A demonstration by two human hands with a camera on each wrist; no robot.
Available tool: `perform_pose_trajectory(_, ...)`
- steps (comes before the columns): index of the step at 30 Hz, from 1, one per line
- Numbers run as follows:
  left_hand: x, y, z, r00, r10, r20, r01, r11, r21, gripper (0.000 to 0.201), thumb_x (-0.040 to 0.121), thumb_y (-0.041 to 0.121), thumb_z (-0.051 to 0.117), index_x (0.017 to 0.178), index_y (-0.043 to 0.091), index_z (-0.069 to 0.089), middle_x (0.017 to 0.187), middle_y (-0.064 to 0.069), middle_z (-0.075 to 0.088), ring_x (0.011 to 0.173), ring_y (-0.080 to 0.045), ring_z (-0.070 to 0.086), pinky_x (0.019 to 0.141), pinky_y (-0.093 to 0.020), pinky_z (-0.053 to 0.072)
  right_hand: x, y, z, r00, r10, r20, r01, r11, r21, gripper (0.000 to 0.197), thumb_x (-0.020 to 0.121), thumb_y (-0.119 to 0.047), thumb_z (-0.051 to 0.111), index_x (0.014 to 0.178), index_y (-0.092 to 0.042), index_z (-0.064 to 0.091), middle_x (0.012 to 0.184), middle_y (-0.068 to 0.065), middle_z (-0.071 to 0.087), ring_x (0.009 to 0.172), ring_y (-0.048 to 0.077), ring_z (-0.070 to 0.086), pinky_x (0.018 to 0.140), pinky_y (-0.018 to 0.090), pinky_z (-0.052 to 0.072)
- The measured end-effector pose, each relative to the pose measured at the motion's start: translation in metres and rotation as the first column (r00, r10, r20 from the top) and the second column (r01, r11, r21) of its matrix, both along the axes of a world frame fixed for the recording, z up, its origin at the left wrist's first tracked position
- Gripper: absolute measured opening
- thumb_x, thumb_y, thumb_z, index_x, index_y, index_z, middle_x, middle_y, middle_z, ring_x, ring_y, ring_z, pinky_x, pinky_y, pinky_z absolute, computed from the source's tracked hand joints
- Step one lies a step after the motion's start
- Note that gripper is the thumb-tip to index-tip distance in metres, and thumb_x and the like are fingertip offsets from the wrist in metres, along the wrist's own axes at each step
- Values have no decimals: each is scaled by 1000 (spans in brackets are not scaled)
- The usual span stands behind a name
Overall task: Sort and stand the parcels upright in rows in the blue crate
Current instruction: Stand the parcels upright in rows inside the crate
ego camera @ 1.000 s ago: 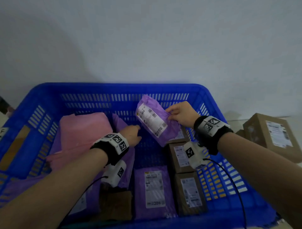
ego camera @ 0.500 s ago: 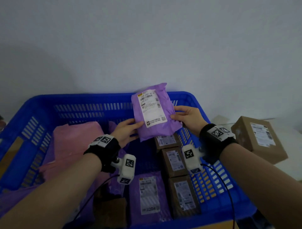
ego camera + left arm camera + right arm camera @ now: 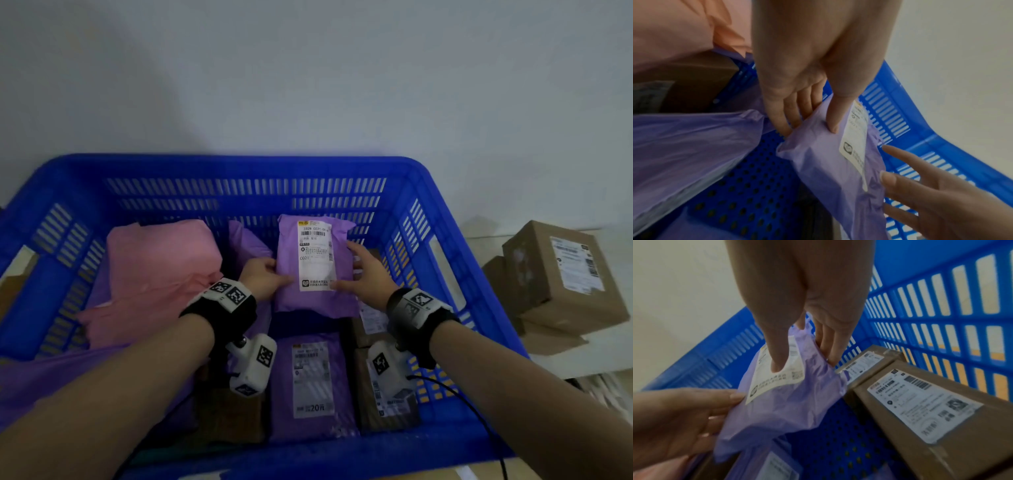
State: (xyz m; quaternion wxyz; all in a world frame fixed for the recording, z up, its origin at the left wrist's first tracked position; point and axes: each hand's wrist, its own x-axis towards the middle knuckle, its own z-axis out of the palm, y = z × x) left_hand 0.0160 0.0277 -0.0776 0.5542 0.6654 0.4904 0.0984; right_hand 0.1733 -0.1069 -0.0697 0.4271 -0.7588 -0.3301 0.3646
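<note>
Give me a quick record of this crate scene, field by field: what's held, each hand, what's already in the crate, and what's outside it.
held item: purple mailer bag, label facing the camera, upright over the crate floor
left hand: pinches the bag's left edge, thumb in front
right hand: grips the bag's right edge, thumb on the label
container: blue crate
left in crate: pink mailer bag
near side: second purple mailer, label up
right side: brown cartons
outside, right: cardboard boxes

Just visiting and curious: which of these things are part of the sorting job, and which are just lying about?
Part of the job:
purple parcel, held by left hand and right hand
blue crate
pink parcel
boxes in the crate

Maybe waiting their turn:
cardboard boxes outside the crate
</note>
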Motion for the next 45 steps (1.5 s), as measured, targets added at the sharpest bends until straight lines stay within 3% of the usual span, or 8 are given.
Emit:
perform_pose_trajectory(3, -1, -2, -8, 980, -62, -187, 84, 990, 111, 20, 73, 9, 76, 89, 4, 66, 87, -14, 63, 83, -22, 59, 86, -40, 51, -4, 6, -13, 994, 95, 57, -90, 992, -90, 90, 68, -9, 82, 143, -16, 32, 132, 9, 53, 119, 25, 53, 102, 44, 46)
perform_pose_trajectory(12, 6, -21, -28, 847, -227, -481, 273, 962, 27, 60, 76, 13, 70, 127, 1, 40, 124, -19, 57, 114, -34, 57, 93, -37, 48, -20, 18, -47, 919, 378, 113, -312, 872, -378, 91, 72, -18, 80, 146, -21, 27, 146, 9, 40, 131, 26, 43, 106, 33, 39)
perform_pose_trajectory(18, 12, -27, -44, 854, -170, -492, 231, 971, 65, 61, 91, 6, 51, 143, 6, 20, 129, -22, 53, 116, -37, 55, 88, -35, 42, -24, 24, -66, 925, 368, 92, -307, 869, -389, 82, 79, -8, 71, 147, -21, 27, 147, 10, 40, 132, 26, 42, 107, 33, 38)
perform_pose_trajectory(23, 16, -27, -64, 893, -253, -371, 274, 962, 5, 80, 87, 16, 54, 151, 19, 6, 139, -23, 43, 125, -36, 49, 105, -38, 41, -21, 33, -74, 913, 381, 146, -294, 862, -414, 60, 84, -9, 61, 140, -10, 37, 137, 15, 48, 125, 30, 49, 100, 30, 40)
perform_pose_trajectory(28, 21, -35, -83, 719, -493, -489, 578, 816, 27, 79, 85, 25, 64, 149, 26, 18, 158, -12, 4, 147, -31, 12, 119, -31, 21, -26, 35, -80, 808, 541, 236, -350, 761, -547, 74, 88, -13, 57, 149, -6, 15, 156, 18, 11, 141, 32, 27, 113, 35, 30)
perform_pose_trajectory(33, 25, -38, -98, 429, -661, -616, 768, 626, -137, 76, 91, 20, 55, 152, 21, 10, 159, -13, -13, 148, -30, -7, 122, -40, 6, -38, 45, -99, 725, 676, 129, -412, 576, -706, 79, 87, -20, 61, 150, -12, 14, 157, 16, 0, 140, 37, 27, 113, 40, 32)
perform_pose_trajectory(38, 20, -41, -105, 316, -633, -707, 803, 575, -156, 64, 91, 18, 50, 149, 31, 25, 158, -9, -20, 148, -32, -3, 118, -55, 13, -35, 42, -107, 765, 638, 88, -361, 539, -761, 75, 86, -31, 60, 148, -14, 21, 154, 18, 16, 137, 40, 30, 111, 45, 33)
perform_pose_trajectory(45, 11, -34, -97, 426, -641, -638, 767, 630, -121, 58, 92, 25, 53, 147, 27, 31, 158, -16, -15, 148, -33, 1, 120, -37, 15, -28, 39, -107, 729, 683, -52, -477, 451, -755, 45, 92, -29, 54, 131, -6, 50, 130, 18, 57, 116, 29, 57, 95, 30, 47)
